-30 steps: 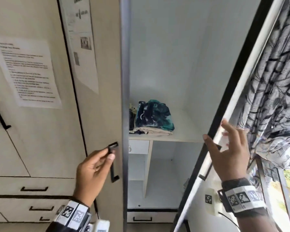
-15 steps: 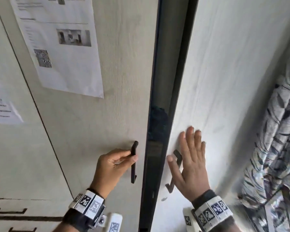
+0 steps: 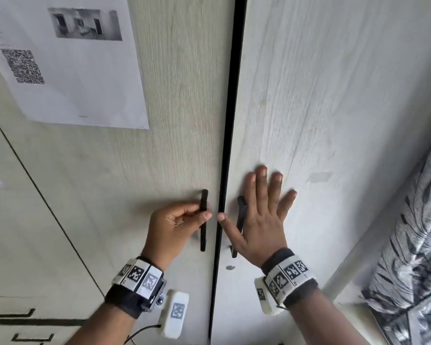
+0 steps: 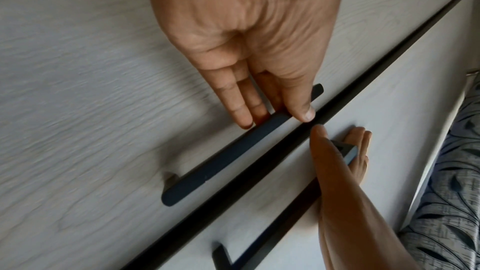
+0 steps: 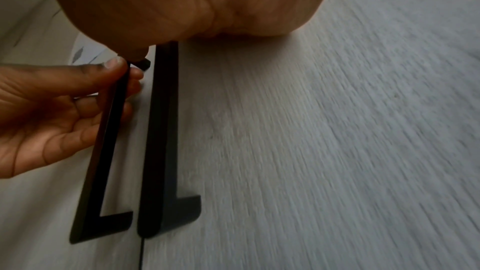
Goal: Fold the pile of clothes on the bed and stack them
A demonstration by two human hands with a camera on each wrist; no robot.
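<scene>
No clothes show; the two wardrobe doors stand closed in front of me, with only a thin dark seam (image 3: 230, 120) between them. My left hand (image 3: 199, 212) pinches the black handle (image 3: 203, 235) of the left door (image 3: 179, 95) between thumb and curled fingers; the left wrist view shows that left hand (image 4: 275, 114) on the handle bar (image 4: 221, 163). My right hand (image 3: 256, 205) lies flat on the right door (image 3: 321, 95), fingers spread, partly covering that door's black handle (image 3: 240, 215). Both handles (image 5: 103, 151) (image 5: 161, 151) stand side by side in the right wrist view.
A printed sheet with a QR code (image 3: 72, 70) is stuck to the left door. A grey leaf-patterned curtain (image 3: 413, 245) hangs at the right. Drawers with black handles (image 3: 10, 314) sit at the lower left, beside another wardrobe door.
A second ago the wardrobe stood open with folded clothes on a shelf. Both doors have swung shut, and my right hand moved from the door's edge to its face.
</scene>
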